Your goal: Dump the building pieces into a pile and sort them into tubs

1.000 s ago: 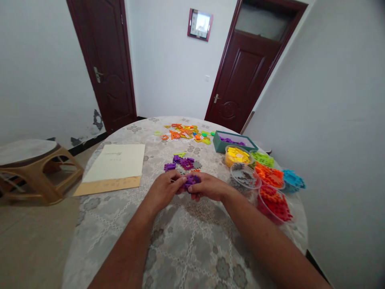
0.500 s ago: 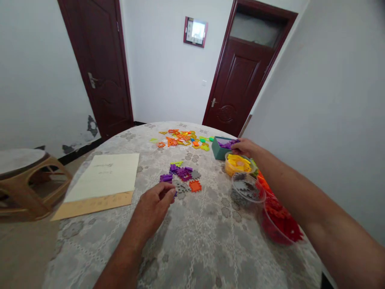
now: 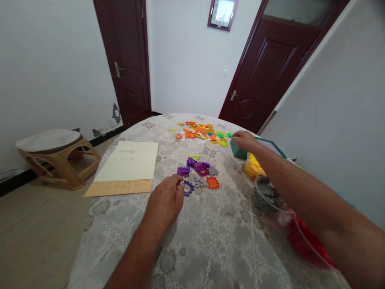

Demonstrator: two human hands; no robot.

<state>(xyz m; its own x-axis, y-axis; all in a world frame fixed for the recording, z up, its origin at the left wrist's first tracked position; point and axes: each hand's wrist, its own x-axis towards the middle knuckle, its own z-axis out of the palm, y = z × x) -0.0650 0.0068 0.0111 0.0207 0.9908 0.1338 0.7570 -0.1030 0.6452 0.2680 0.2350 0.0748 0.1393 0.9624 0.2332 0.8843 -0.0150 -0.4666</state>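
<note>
My left hand [image 3: 167, 196] is low over the table, fingers loosely curled and a gap showing between thumb and forefinger. Right beside its fingertips lies a dark purple toothed ring [image 3: 188, 188]. Near it are a grey toothed piece [image 3: 200, 182], an orange square piece [image 3: 213, 183], purple interlocking pieces [image 3: 201, 167] and a purple piece with ridges [image 3: 183, 171]. My right hand [image 3: 245, 140] reaches over the green box [image 3: 239, 151], its fingers bent together at the near-left rim. Whatever they hold is hidden, and so is most of the box's inside.
Under my right forearm stand a tub of yellow pieces [image 3: 254, 166], a tub of grey pieces [image 3: 266, 194] and a blurred tub of red pieces [image 3: 309, 241]. Orange and yellow pieces [image 3: 198, 131] lie scattered farther back. Paper sheets [image 3: 128, 160] rest at left; a stool [image 3: 60, 156] stands beyond.
The view has turned left and tilted down. My right hand has moved toward the box's left side, and the purple pieces there are now hidden. The dark purple ring shows more beside my left hand.
</note>
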